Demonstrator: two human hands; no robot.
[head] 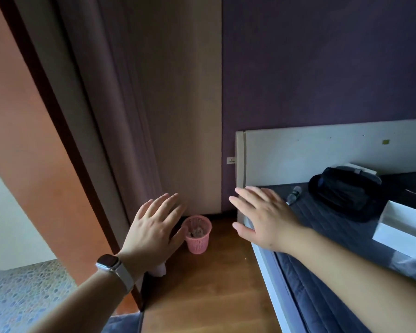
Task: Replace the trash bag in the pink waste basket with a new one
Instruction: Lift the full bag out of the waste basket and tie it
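A small pink mesh waste basket stands on the wooden floor in the corner, below the curtain and wall. Crumpled rubbish shows inside it; I cannot make out a bag. My left hand, with a watch on the wrist, is held out flat with fingers spread, its thumb overlapping the basket's left rim in the picture. My right hand is also stretched forward with straight fingers, hovering over the bed's corner. Neither hand holds anything. A pale pink thing peeks out under my left wrist.
A white-framed bed with a dark quilted cover fills the right side; on it lie a black bag, a water bottle and a white box. A long curtain hangs left of the basket. A doorway opens at left.
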